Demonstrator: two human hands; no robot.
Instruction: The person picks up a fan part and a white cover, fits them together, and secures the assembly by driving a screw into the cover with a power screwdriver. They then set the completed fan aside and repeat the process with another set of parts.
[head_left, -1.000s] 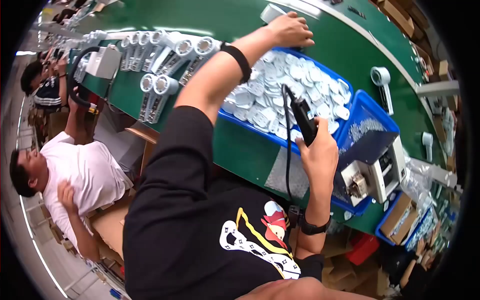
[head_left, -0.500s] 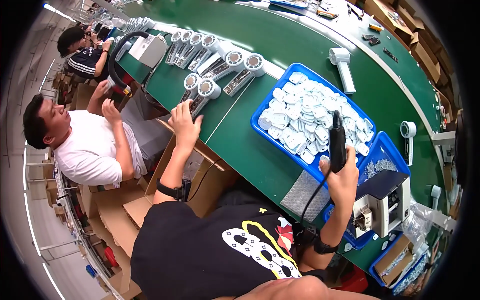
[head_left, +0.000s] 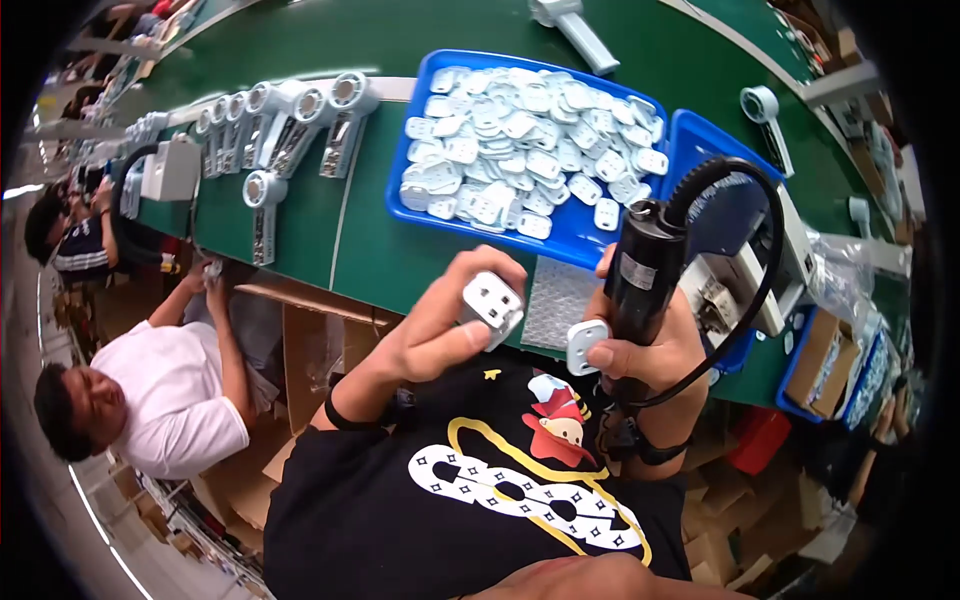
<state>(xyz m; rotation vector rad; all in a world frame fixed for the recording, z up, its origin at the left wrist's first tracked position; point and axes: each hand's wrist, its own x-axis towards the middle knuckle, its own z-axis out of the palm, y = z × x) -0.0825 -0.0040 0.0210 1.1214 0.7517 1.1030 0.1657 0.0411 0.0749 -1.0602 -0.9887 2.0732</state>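
Observation:
My left hand (head_left: 440,325) is closed round a white handheld fan body (head_left: 492,300), whose end face with small dark square openings points up at me; the rest of it is hidden. In my right hand (head_left: 665,345) is a black electric screwdriver (head_left: 640,275) with a cable looping from its top. The same hand pinches a small white cover plate (head_left: 583,348) between thumb and fingers. The two hands are apart, just in front of the table edge. Beyond them lies a blue tray (head_left: 395,190) heaped with similar white cover plates (head_left: 530,140).
Several fans (head_left: 345,120) with open handles lie at the left of the green table (head_left: 380,270); one (head_left: 263,200) sits nearer. Bubble wrap (head_left: 560,300) lies below the tray. On the right stand a boxy machine (head_left: 745,290) and another blue tray (head_left: 700,140). A co-worker (head_left: 170,380) sits at left.
My left hand has lifted a fan body off the table and brought it toward me. My right hand with the screwdriver has drawn in closer to it. The view has shifted.

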